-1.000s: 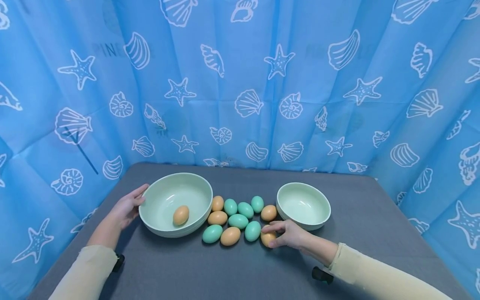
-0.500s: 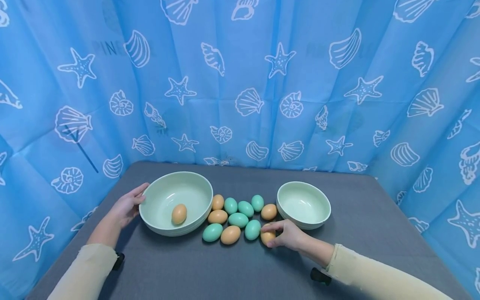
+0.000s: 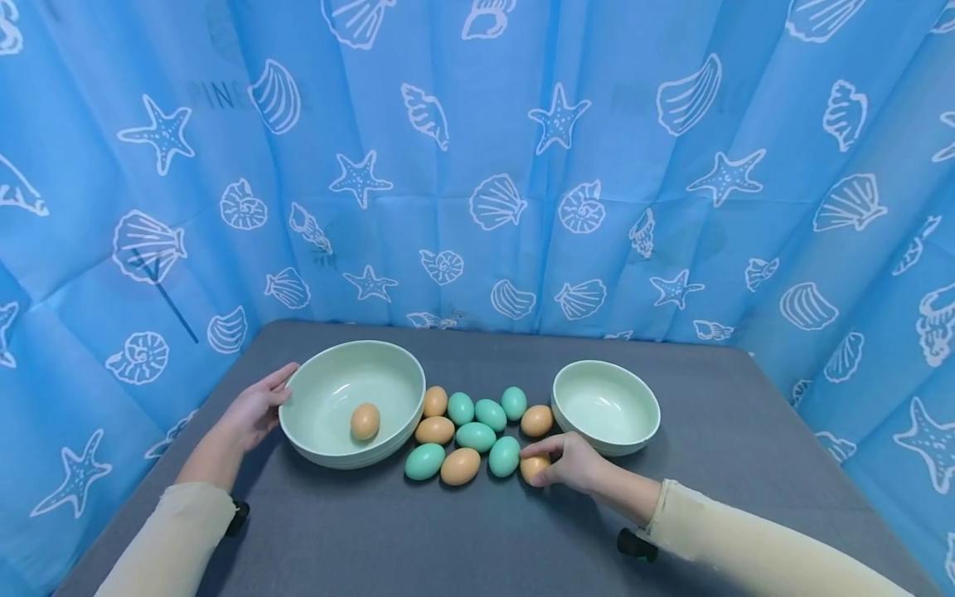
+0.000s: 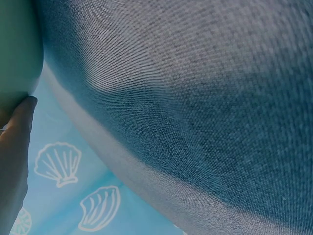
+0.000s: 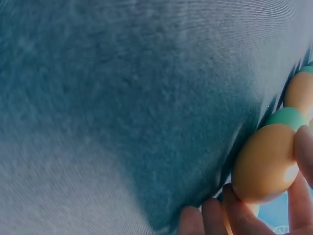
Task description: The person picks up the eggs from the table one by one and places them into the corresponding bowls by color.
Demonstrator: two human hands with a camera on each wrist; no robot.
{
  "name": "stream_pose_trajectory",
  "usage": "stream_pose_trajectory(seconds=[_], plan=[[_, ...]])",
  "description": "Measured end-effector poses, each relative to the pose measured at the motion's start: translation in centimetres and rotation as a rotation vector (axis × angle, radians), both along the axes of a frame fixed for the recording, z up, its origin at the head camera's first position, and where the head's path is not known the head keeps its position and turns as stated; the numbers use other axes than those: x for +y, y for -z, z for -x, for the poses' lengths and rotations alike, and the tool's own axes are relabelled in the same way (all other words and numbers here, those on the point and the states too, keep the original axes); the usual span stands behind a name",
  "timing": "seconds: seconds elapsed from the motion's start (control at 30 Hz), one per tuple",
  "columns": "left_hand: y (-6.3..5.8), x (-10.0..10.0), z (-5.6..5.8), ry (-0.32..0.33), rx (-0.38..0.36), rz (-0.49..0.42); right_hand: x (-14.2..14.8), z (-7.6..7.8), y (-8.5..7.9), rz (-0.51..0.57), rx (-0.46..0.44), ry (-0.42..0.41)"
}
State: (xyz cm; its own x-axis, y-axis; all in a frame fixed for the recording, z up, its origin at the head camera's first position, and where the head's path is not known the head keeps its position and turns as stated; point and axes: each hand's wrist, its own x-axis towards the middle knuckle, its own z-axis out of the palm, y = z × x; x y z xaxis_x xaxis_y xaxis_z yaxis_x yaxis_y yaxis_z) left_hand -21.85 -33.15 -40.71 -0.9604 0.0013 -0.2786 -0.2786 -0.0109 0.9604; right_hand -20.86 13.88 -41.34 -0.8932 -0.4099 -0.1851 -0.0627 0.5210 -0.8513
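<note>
At the left, my left hand (image 3: 254, 408) holds the large pale green bowl (image 3: 317, 390) by its left side. A brown egg (image 3: 365, 421) lies inside that bowl. In the left wrist view, a finger (image 4: 18, 120) touches the outside of the bowl (image 4: 19, 54). My right hand (image 3: 574, 464) pinches another brown egg (image 3: 534, 469), at the right front of the egg group, between thumb and fingers. The right wrist view shows this egg (image 5: 266, 164) close up, with fingertips on it. Directly left of it lies a green egg (image 3: 504, 457).
Several green and brown eggs (image 3: 460, 467) lie grouped between the two bowls. A smaller pale green bowl (image 3: 570, 390), with no egg visible inside, stands behind my right hand. Grey cloth (image 3: 418, 539) covers the table; a blue shell-print curtain (image 3: 462, 166) hangs around it.
The brown egg in the large bowl has rolled slightly, first left, then right. Both hands have stayed nearly in place, the right one still at the same egg.
</note>
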Motion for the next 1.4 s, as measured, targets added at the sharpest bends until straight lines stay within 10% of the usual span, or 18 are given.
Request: stream_pose_trajectory(seconds=[1.4], plan=[[0.4, -0.3, 0.0, -0.024, -0.008, -0.014, -1.3, 0.3, -4.5, 0.155, -0.162, 0.046]])
